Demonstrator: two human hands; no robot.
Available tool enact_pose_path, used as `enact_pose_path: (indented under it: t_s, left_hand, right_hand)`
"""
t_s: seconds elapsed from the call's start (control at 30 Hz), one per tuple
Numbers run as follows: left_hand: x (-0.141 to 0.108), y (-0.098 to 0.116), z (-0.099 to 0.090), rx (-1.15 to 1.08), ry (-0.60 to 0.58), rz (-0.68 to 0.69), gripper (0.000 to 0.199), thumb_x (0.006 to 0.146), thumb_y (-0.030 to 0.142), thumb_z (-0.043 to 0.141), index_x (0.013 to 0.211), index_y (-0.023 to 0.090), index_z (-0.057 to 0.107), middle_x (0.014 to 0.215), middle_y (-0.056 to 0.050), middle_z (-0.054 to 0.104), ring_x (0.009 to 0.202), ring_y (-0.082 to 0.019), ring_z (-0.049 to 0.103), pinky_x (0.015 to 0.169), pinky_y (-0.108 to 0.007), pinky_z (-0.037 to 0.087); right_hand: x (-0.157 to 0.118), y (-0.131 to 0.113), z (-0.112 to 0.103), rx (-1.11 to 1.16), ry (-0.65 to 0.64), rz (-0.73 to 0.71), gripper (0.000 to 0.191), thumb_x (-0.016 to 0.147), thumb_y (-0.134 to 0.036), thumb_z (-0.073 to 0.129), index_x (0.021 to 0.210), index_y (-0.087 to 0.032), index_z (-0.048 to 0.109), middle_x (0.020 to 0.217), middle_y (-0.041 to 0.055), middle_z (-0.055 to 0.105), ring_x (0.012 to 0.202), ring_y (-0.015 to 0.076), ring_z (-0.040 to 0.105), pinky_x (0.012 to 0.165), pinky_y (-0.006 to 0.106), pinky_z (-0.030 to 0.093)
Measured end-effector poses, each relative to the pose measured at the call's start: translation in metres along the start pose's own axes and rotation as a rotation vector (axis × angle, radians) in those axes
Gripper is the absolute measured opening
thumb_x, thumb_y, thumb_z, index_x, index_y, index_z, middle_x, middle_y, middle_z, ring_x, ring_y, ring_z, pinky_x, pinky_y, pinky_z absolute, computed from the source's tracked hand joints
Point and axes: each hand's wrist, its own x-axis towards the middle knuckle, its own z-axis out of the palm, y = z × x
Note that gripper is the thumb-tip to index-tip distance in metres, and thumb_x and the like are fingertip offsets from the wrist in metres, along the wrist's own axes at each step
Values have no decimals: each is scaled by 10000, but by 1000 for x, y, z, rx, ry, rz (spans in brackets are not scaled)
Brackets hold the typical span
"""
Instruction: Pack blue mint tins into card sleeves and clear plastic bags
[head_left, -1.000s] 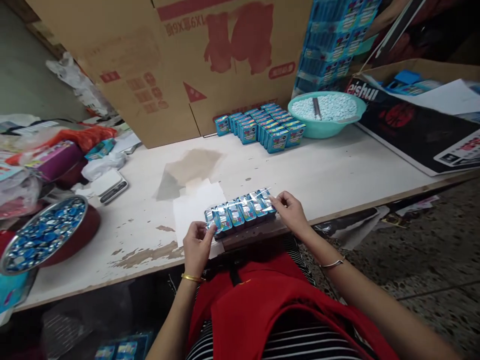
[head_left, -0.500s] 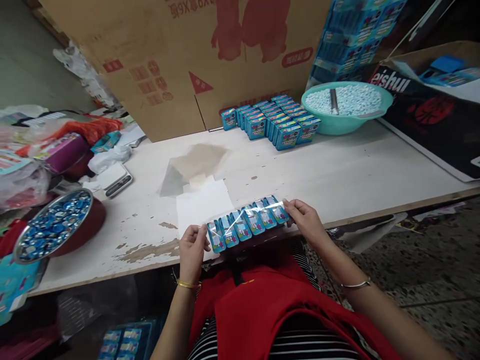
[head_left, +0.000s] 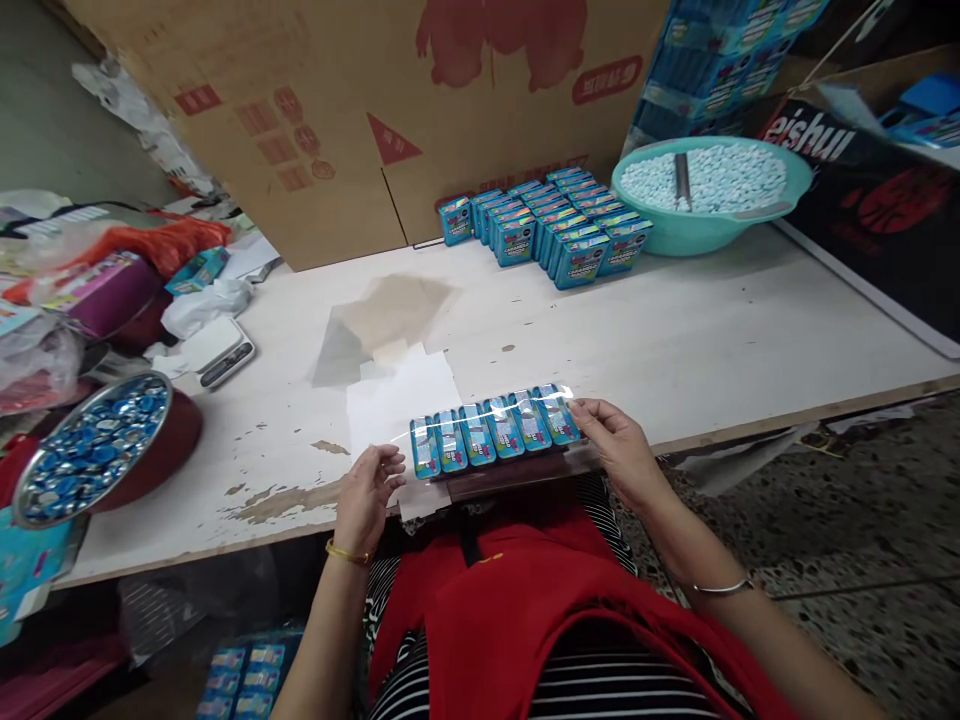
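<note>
A row of several small blue flat boxes (head_left: 475,436) lies side by side near the table's front edge, covered by a glossy sheet of clear film (head_left: 517,400). My right hand (head_left: 619,445) pinches the film's right end between thumb and fingers, beside the last box. Left of the row is my left hand (head_left: 367,492), its fingers loosely bent and apart, a small gap from the first box. A thin glint of film reaches toward these fingertips. Under the row's front side shows a dark brown strip (head_left: 517,474). White paper (head_left: 409,395) lies just behind the row.
Blue packets (head_left: 551,228) stand grouped at the back before a large carton (head_left: 315,120). A turquoise basin (head_left: 694,235) of white pellets is at back right. On the left are a metal bowl (head_left: 94,440) of blue shiny pieces, a small scale (head_left: 225,352) and piled bags.
My left hand has moved left, away from the first box, and its fingers have loosened. My right hand still pinches the film's right end. The view has shifted slightly.
</note>
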Motion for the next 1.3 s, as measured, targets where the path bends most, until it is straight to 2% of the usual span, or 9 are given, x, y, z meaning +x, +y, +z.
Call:
enact_pose_path:
  t_s: [0.1, 0.27, 0.4, 0.53, 0.8, 1.0, 1.07, 1.2, 1.3]
  left_hand:
    - [-3, -12, -6, 61, -90, -87, 409, 633, 426, 757, 923, 148, 686, 976, -80, 691, 849, -180, 637, 760, -294, 518]
    - [-5, -5, 6, 213, -336, -163, 454, 649, 384, 752, 1063, 211, 692, 995, -50, 718, 981, -251, 634, 877, -341, 499]
    - [1, 4, 8, 230, -398, -203, 464, 671, 408, 734, 1101, 245, 677, 971, -40, 727, 975, -254, 646, 858, -342, 514]
    - [7, 6, 6, 232, -408, -218, 478, 656, 402, 745, 1094, 222, 681, 941, -53, 733, 933, -254, 661, 835, -350, 522]
    - [10, 4, 5, 309, -358, -187, 524, 640, 453, 743, 1082, 180, 679, 939, -84, 729, 899, -256, 663, 790, -357, 540]
    - [8, 7, 4, 320, -392, -198, 513, 653, 493, 729, 1035, 154, 680, 1033, -108, 696, 951, -256, 636, 799, -358, 528]
    - [8, 10, 4, 293, -321, -185, 497, 671, 526, 700, 992, 147, 679, 1007, -110, 694, 927, -243, 635, 779, -344, 518]
    - [0, 8, 17, 234, -7, 56, 494, 747, 632, 529, 792, 155, 649, 815, -63, 669, 755, -164, 603, 642, -262, 449]
    - [-8, -2, 33, 313, 12, 249, 371, 678, 517, 651, 612, 162, 568, 600, 12, 545, 620, -110, 499, 600, -238, 380]
  right_hand:
    - [0, 3, 2, 50, -95, 108, 366, 745, -578, 611, 729, -226, 514, 761, -10, 560, 737, 145, 511, 688, 268, 426]
    - [2, -6, 5, 51, -163, 158, 406, 696, -579, 651, 681, -228, 447, 684, -38, 494, 678, 133, 462, 616, 234, 396]
    - [6, -11, 7, 109, -163, 182, 419, 676, -554, 672, 664, -218, 422, 666, -44, 476, 647, 118, 434, 588, 218, 366]
    - [8, -12, 5, 168, -164, 218, 420, 692, -534, 671, 676, -212, 402, 664, -57, 460, 618, 100, 421, 572, 203, 345]
    - [12, -17, 2, 156, -166, 233, 405, 689, -514, 680, 680, -212, 411, 683, -60, 480, 644, 94, 445, 602, 192, 372]
    - [12, -11, 0, 111, -156, 226, 406, 674, -553, 679, 692, -218, 449, 715, -48, 532, 681, 115, 497, 631, 224, 420]
    - [15, -10, -3, 48, -136, 207, 405, 689, -592, 647, 726, -222, 486, 756, -28, 563, 725, 132, 523, 650, 241, 433]
    - [21, -9, -16, -218, -54, 71, 421, 660, -638, 641, 716, -226, 574, 753, 6, 579, 748, 169, 531, 642, 285, 434]
    - [24, -12, -31, -323, -103, 22, 344, 594, -603, 703, 650, -273, 622, 656, 15, 554, 619, 185, 511, 575, 349, 421]
